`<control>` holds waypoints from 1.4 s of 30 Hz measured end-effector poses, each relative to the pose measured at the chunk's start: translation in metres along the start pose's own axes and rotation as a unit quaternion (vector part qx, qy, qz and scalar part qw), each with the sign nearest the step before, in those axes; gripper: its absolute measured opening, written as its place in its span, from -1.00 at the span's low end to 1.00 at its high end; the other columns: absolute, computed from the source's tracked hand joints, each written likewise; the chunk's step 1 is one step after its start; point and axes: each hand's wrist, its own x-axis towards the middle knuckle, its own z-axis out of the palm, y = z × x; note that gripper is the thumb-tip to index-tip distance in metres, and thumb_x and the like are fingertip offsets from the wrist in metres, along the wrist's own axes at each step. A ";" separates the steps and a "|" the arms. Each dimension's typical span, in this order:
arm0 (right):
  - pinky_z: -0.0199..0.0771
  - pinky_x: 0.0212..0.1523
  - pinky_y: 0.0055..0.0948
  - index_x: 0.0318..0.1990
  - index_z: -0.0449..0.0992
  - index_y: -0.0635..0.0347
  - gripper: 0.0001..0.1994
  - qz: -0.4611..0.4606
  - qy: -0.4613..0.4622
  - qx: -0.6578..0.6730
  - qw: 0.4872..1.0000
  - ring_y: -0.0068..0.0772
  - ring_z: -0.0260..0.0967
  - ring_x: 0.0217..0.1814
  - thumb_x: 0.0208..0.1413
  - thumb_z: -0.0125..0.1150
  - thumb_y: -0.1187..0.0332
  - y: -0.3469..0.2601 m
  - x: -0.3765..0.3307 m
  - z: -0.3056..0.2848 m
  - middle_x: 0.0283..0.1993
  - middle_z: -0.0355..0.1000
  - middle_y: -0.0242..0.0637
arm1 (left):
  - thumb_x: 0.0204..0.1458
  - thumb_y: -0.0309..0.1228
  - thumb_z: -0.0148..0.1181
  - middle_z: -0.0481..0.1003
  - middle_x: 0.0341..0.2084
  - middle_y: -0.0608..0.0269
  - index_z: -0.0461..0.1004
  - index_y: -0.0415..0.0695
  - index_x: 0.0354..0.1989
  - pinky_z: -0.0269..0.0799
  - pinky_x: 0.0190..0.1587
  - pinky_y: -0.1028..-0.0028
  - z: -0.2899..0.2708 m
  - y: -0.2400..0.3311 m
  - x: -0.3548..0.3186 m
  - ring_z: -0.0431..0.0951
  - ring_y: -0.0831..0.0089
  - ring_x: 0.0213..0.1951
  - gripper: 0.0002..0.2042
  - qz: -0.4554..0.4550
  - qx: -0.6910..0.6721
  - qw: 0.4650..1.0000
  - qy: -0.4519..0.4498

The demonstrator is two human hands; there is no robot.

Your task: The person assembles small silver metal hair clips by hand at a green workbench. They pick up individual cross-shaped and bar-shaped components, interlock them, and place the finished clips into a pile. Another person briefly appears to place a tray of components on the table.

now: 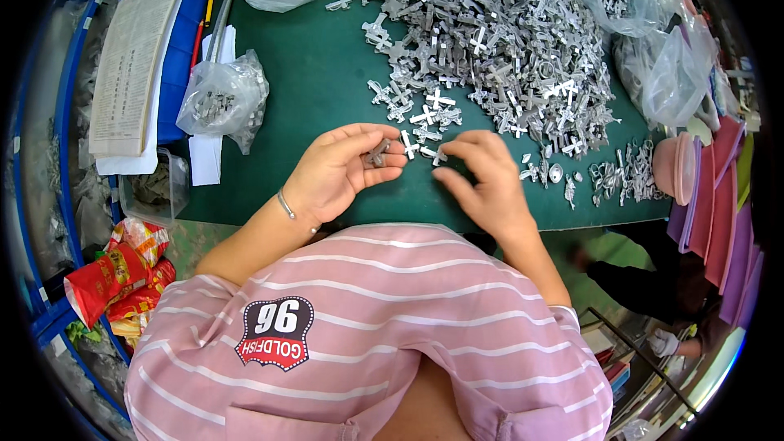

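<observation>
Small silver-grey cross-shaped metal pieces (506, 41) lie heaped on the green table (302, 57). My left hand (335, 167) is palm up, its thumb and curled fingers closed on grey metal pieces (376, 153); their exact shape is partly hidden. Just beyond its fingertips lies a bright cross-shaped piece (409, 145). My right hand (486, 180) hovers low over the table, slightly blurred, thumb and forefinger apart. Its forefinger is at another small metal piece (436, 154), and I see nothing gripped. A loose cluster of crosses (426, 116) lies just beyond both hands.
Sorted metal parts (616, 173) and a pink container (674, 165) are at the right. Plastic bags (661, 65) edge the heap. At left are a bag of parts (224, 98), a blue bin (180, 57), a clear tub (155, 188) and red packets (122, 269). Another person's gloved hand (663, 343) shows lower right.
</observation>
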 end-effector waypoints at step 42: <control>0.42 -0.38 -0.48 -0.21 0.53 0.31 -0.86 0.115 0.033 0.195 0.973 -0.31 0.42 -0.36 0.11 0.11 0.49 -0.002 0.010 0.017 -0.34 0.47 -0.22 | -0.01 -0.53 0.24 0.53 -0.42 0.20 0.45 -0.27 -0.16 0.52 -0.37 0.58 0.014 -0.010 0.000 0.54 0.54 -0.44 -0.77 -0.055 0.091 0.994 -0.030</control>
